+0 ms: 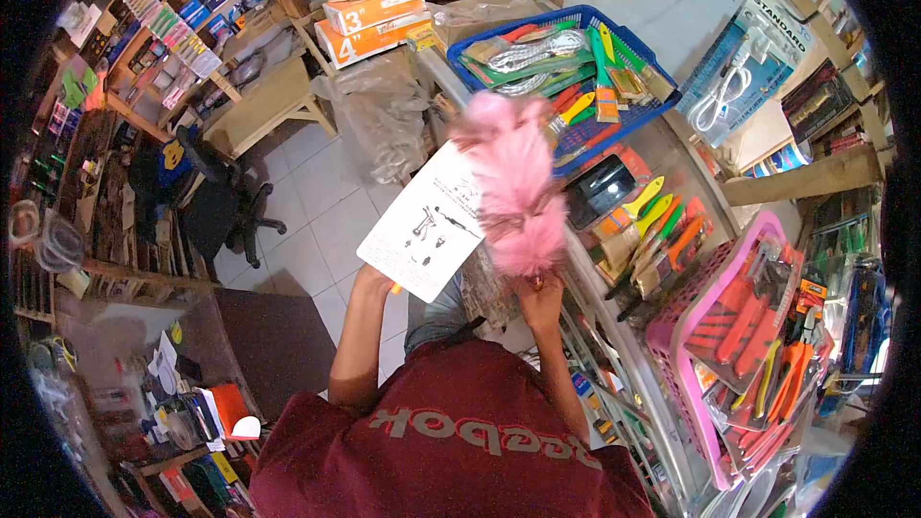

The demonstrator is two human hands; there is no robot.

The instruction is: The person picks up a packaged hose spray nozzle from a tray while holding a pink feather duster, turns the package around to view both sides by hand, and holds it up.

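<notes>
A white printed sheet or card [425,223] with small dark drawings is held at its lower left corner by my left hand [375,282], a bit of orange showing at the fingers. My right hand [539,290] is closed at the lower end of a fluffy pink duster [526,192], its handle mostly hidden in the grip. The duster is blurred and stands upright beside the card, partly over the blue basket's near corner. Right of the duster, a dark glossy object [601,189] and several paintbrushes [652,230] lie on the counter.
A blue basket [662,77] of brushes and cables stands on the counter. At right is a pink basket [686,393] of red-handled tools. Orange-white boxes [374,14] are stacked at the back. A black office chair [216,197] stands at left on the tiled floor.
</notes>
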